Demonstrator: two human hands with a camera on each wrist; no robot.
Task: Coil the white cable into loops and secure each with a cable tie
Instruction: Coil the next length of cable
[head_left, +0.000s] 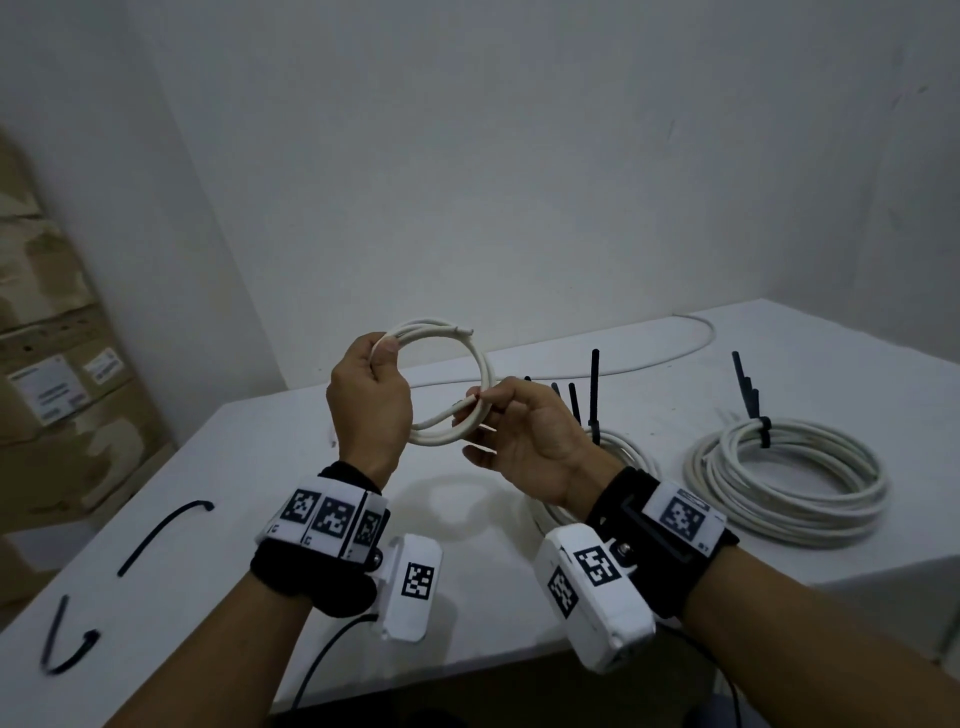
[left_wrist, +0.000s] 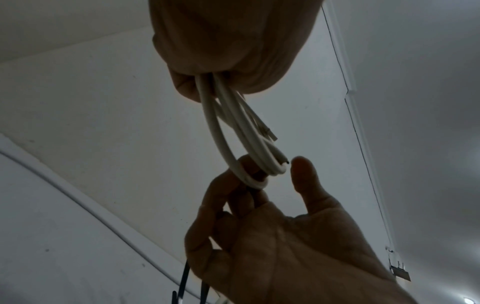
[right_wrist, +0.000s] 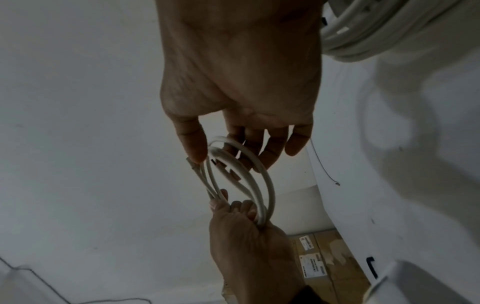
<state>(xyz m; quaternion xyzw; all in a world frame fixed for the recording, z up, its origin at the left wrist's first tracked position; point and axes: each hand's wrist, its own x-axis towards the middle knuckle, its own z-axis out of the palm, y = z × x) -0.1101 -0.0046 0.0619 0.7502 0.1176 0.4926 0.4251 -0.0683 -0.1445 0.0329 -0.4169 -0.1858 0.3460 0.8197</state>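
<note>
A small coil of white cable (head_left: 480, 364) is held up over the white table (head_left: 249, 467), with no tie on it. My left hand (head_left: 382, 358) grips its top left, fingers and thumb curled round the bunched strands (left_wrist: 221, 127). My right hand (head_left: 488, 410) is at the lower right of the coil. Its fingers (left_wrist: 246, 170) reach through the loops, which lie across the index finger. The thumb (left_wrist: 302, 170) stands just off one cut cable end. In the right wrist view the loops (right_wrist: 269, 185) run from my straight fingers (right_wrist: 275, 148) to the left hand (right_wrist: 241, 232).
A large white coil (head_left: 789, 483) with a black tie (head_left: 762, 431) lies at the right. Another coil (head_left: 626, 449) with upright black ties (head_left: 594, 395) sits behind my right wrist. Two loose black ties (head_left: 161, 535) (head_left: 62, 647) lie front left. Cardboard boxes (head_left: 52, 364) stand left.
</note>
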